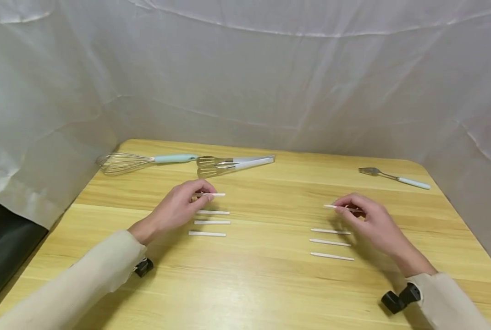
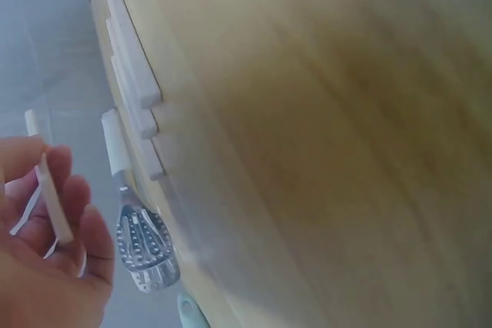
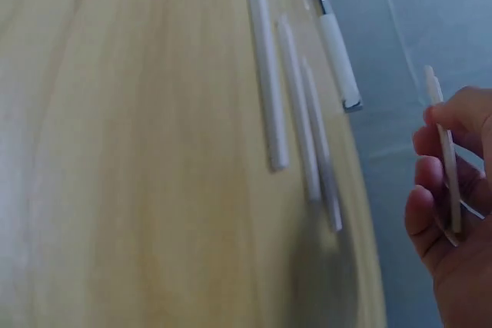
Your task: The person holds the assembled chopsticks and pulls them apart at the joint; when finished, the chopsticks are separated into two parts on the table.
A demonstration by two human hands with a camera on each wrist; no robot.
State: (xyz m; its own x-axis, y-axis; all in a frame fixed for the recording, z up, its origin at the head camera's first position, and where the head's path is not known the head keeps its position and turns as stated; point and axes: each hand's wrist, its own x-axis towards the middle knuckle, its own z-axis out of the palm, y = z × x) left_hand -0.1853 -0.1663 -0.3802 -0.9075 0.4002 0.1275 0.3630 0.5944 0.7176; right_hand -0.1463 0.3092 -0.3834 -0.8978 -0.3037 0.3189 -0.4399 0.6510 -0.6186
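Note:
My left hand (image 1: 183, 202) pinches a short white stick (image 1: 219, 195) between thumb and fingers, a little above the table. In the left wrist view that stick (image 2: 54, 199) crosses the curled fingers. Below it, three similar white sticks (image 1: 212, 222) lie parallel on the wood. On the other side, my right hand (image 1: 371, 222) pinches another thin white stick (image 1: 329, 206), pointing left; the right wrist view shows this stick (image 3: 449, 163) clear of the table. Three more sticks (image 1: 330, 242) with narrowed left ends lie in a row below it. Fingers partly hide both held sticks.
Along the back of the wooden table (image 1: 266, 284) lie a whisk (image 1: 173, 158) with a pale green handle and slotted tongs (image 1: 251, 162) with white grips. A fork (image 1: 412, 182) lies at the back right. Pale cloth (image 1: 245, 82) hangs behind and beside the table.

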